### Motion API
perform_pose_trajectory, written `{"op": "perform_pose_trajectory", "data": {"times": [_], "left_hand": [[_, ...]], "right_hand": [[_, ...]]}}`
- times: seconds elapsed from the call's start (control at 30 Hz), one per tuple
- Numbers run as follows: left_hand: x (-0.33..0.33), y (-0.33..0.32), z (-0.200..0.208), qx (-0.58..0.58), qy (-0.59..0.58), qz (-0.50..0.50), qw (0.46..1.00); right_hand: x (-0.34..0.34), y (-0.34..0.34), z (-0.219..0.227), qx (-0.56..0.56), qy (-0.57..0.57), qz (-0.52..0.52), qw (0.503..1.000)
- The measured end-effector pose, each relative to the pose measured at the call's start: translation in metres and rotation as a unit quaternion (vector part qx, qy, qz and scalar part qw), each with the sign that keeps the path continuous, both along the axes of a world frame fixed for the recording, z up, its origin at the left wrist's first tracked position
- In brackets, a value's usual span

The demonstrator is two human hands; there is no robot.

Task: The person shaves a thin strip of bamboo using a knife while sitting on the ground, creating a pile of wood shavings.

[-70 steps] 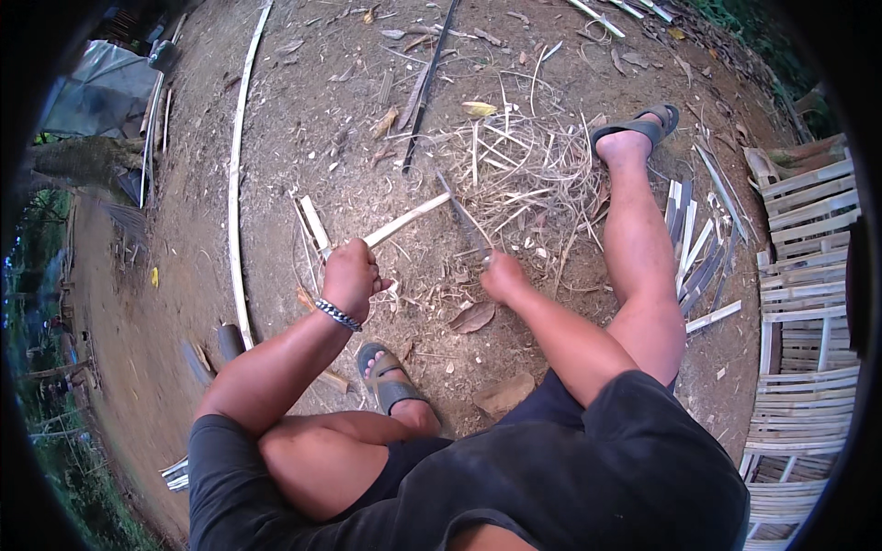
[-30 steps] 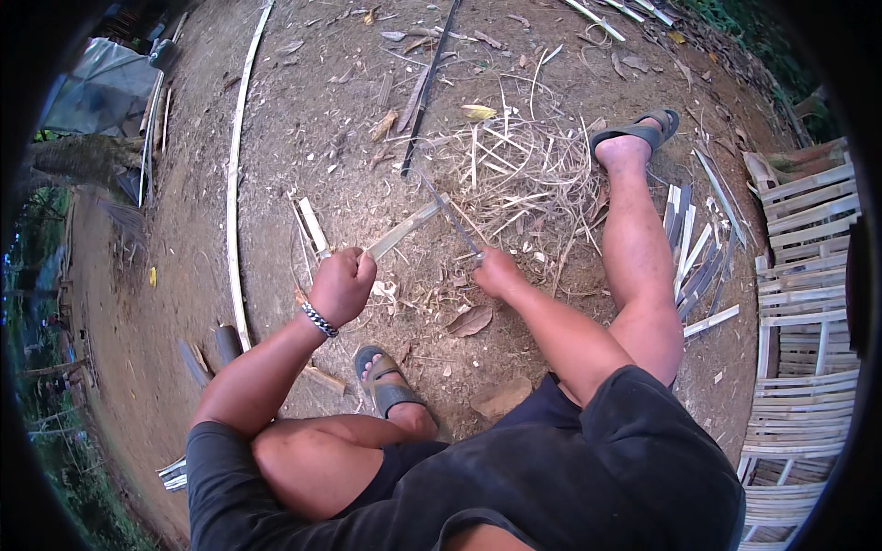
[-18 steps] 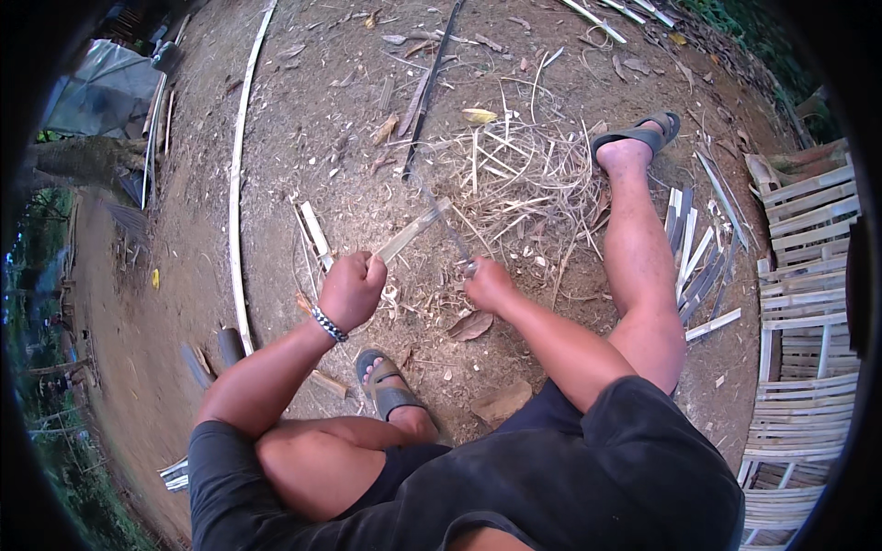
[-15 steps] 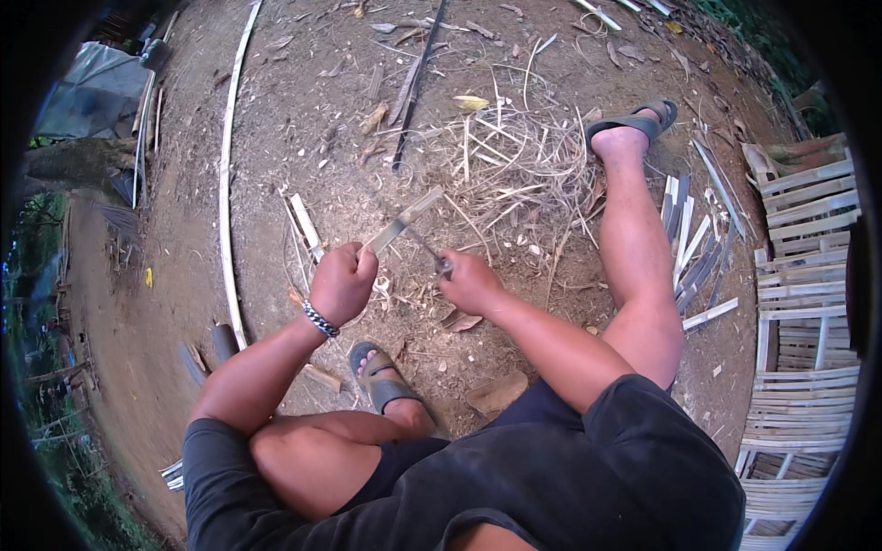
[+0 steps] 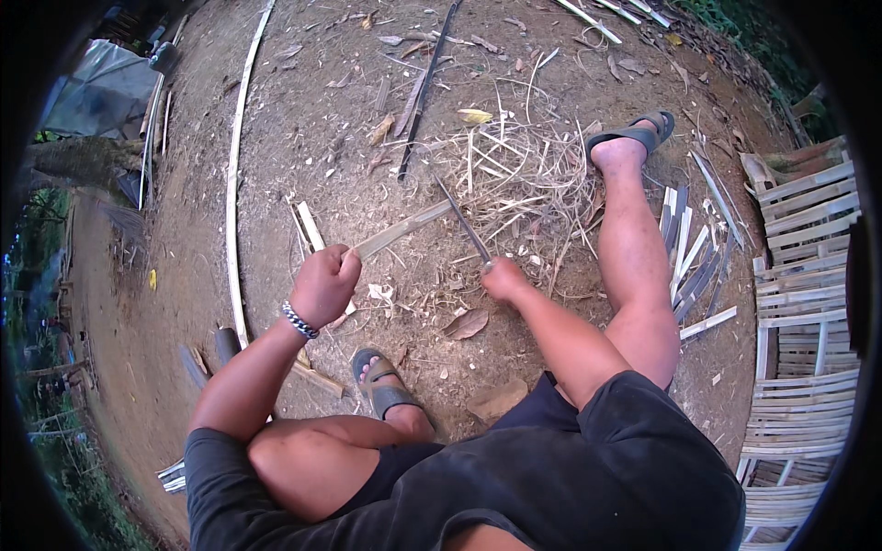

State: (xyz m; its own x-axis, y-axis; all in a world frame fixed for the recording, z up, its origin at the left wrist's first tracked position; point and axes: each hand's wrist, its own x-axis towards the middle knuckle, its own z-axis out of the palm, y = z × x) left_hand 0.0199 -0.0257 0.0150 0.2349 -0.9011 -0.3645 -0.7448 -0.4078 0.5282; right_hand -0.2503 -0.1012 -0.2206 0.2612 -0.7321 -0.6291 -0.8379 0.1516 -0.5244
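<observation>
My left hand (image 5: 325,285) is closed round one end of a flat bamboo strip (image 5: 404,230), which slants up and to the right over the ground. In my right hand (image 5: 503,278) is the handle of a knife (image 5: 464,219), mostly hidden by my fingers. Its thin dark blade points up and to the left, close to the strip's far end; whether they touch I cannot tell. Beyond the blade lies a tangled heap of pale shavings (image 5: 524,179) on the dirt.
A long pale strip (image 5: 235,184) lies on the left, and a dark strip (image 5: 427,87) ahead. Cut strips (image 5: 687,253) are piled beside my right leg. A slatted bamboo structure (image 5: 804,340) stands along the right edge. My sandalled feet (image 5: 386,386) rest on the ground.
My right hand and the knife have moved right, along to the strip's far end. My left hand has shifted slightly left and down, still gripping the strip.
</observation>
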Motion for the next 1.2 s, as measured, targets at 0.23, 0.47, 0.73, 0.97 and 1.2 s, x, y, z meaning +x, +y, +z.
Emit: {"op": "perform_pose_trajectory", "data": {"times": [0.23, 0.47, 0.73, 0.97, 1.2], "left_hand": [[0.008, 0.012, 0.016, 0.010, -0.292, -0.256, 0.921], [0.009, 0.017, 0.010, -0.014, -0.306, -0.292, 0.906], [0.012, 0.029, 0.000, -0.029, -0.300, -0.321, 0.898], [0.004, 0.028, -0.004, -0.063, -0.289, -0.316, 0.901], [0.013, 0.030, -0.010, -0.072, -0.281, -0.288, 0.913]], "right_hand": [[0.003, 0.010, 0.028, 0.023, -0.070, -0.020, 0.997], [0.048, 0.035, 0.114, -0.017, -0.117, 0.120, 0.986], [0.055, 0.028, 0.110, 0.006, -0.108, 0.152, 0.982], [0.034, 0.022, 0.079, -0.013, -0.077, 0.108, 0.991], [0.043, 0.026, 0.108, 0.020, -0.079, 0.155, 0.985]]}}
